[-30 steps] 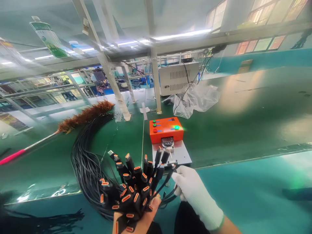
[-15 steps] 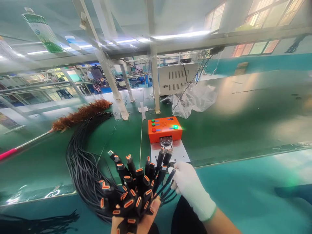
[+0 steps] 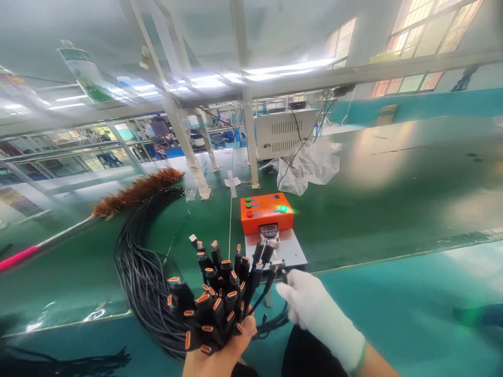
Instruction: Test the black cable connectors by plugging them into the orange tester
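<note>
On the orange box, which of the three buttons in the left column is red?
The front button, nearest the dial; the two buttons behind it are green.

At the lower centre, USB-C plugs [image 3: 217,309] hide much of the left hand's [image 3: 226,353] grip, and its wrist is cut off by the bottom edge. The gloved right hand's [image 3: 312,306] fingertips are blurred; whether they hold a cable cannot be told. Mid-frame, the digital gauge's [image 3: 269,229] reading is too small. The duster handle [image 3: 18,258] runs off the left edge. Upper left, the bottle's [image 3: 84,70] label is smeared.
</note>
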Available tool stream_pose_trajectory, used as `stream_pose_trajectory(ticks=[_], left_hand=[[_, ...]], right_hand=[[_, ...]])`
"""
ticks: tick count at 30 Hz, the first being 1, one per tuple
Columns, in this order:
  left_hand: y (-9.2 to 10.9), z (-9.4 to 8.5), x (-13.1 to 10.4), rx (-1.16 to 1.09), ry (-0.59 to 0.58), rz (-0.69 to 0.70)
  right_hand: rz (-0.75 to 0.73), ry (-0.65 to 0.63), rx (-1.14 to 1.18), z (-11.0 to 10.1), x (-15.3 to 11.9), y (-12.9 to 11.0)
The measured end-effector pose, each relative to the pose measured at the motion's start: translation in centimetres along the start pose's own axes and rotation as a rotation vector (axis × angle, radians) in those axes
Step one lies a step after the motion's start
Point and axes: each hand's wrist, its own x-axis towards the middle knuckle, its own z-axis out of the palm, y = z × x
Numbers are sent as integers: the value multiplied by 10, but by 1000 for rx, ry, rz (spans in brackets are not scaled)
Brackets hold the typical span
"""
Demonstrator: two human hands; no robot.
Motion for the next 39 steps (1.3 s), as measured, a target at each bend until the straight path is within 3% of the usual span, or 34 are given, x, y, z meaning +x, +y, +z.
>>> stream_pose_trajectory(ticks=[2,3,5,8,10,12,16,18,22,24,31,39], left_hand=[[5,3,0,-28,-36,16],[7,5,0,-38,-64,23],[10,9,-1,-48,-112,25],[9,14,-1,-65,-157,27],[4,14,-2,-55,-157,39],[-2,12,-3,-1,-85,88],[-4,4,-4,132,85,267],[-1,2,-4,161,50,291],[2,5,-1,188,-56,242],[0,7,3,208,-79,226],[-10,9,14,214,-101,173],[-9,13,4,172,-44,132]], right_hand=[[-75,179,-321,-16,-16,2],[-110,262,-366,-23,-25,2],[-261,337,-241,-31,-44,-2],[-623,117,219,-23,-63,-16],[-681,-83,558,-10,-66,-24],[-563,-171,863,4,-61,-27],[-274,-160,1258,20,-38,-15],[-196,-125,1200,20,-27,-6],[-104,-87,722,17,-10,5],[-83,-114,621,15,-4,5],[-82,-224,686,10,6,1],[-84,-244,739,13,15,2]])
